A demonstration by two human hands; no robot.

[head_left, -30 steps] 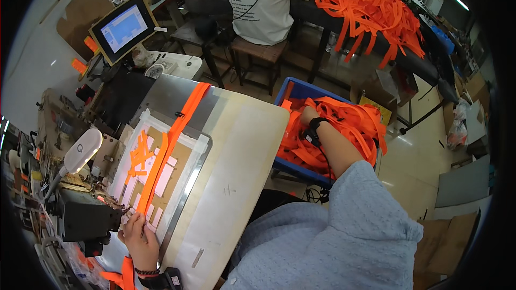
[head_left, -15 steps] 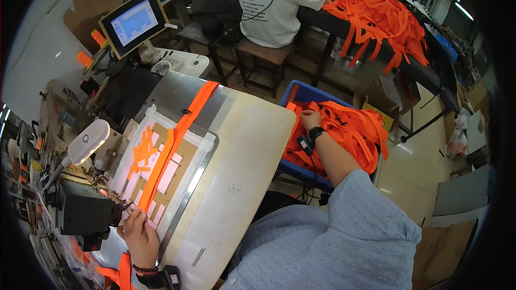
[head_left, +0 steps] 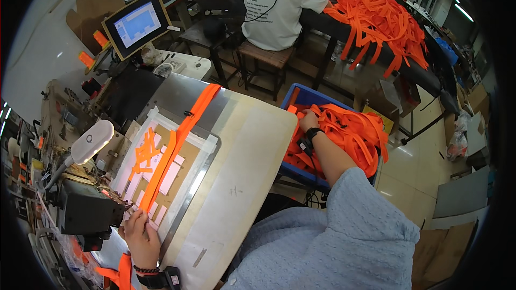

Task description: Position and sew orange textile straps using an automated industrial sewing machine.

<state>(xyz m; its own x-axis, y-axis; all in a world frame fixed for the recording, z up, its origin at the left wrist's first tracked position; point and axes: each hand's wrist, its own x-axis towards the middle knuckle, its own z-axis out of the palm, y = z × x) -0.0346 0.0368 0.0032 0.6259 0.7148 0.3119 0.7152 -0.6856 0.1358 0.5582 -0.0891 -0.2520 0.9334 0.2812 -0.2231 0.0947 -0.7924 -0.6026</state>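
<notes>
A long orange strap [head_left: 188, 125] runs lengthwise over a template plate [head_left: 176, 185] on the pale work table, and a small dark clip sits on it. At the strap's near end, beside the dark machine head, my left hand [head_left: 142, 239] is closed with its fingertips on the fabric. Short orange strips [head_left: 146, 151] lie crossed on the plate, among pale pink pieces. My right hand [head_left: 308, 121] reaches into a blue crate [head_left: 318, 93] of loose orange straps [head_left: 352, 137]. Its fingers are curled round a strap at the pile's left side; the fingertips are partly hidden.
At my left stand the machine head [head_left: 88, 207] and a white lamp [head_left: 92, 140]. A screen [head_left: 135, 24] is beyond them. Ahead, a person in a white shirt [head_left: 271, 13] sits on a stool by a table heaped with orange straps [head_left: 381, 21]. Cardboard boxes [head_left: 380, 96] stand behind the crate.
The view has shifted very slightly. Both hands stay at nearly the same places, the left on the strap's end and the right in the crate.
</notes>
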